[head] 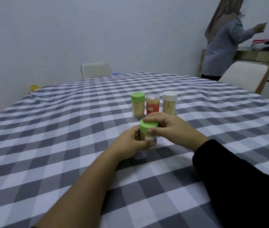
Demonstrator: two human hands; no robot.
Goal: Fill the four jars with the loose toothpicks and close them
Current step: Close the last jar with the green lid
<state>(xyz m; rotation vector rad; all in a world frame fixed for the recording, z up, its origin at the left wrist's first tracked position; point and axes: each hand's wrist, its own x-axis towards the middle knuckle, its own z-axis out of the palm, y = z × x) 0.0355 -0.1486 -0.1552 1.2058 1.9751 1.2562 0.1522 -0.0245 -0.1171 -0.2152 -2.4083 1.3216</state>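
Jar (148,139) gripped by left hand (130,143); right hand (171,129) apparently pinching lid (148,126).

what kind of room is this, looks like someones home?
Probably a home dining area: a table under a grey-and-white checked tablecloth, pale padded chairs drawn up to it, and a tiled counter along the wall where another person stands.

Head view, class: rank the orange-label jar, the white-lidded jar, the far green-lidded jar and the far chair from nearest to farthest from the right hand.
From the right hand, whose fingers grip the held jar's green lid:
1. Orange-label jar, directly behind the hand.
2. White-lidded jar, behind and slightly right; nearly tied with the first.
3. Far green-lidded jar, behind left.
4. Far chair, beyond the table.
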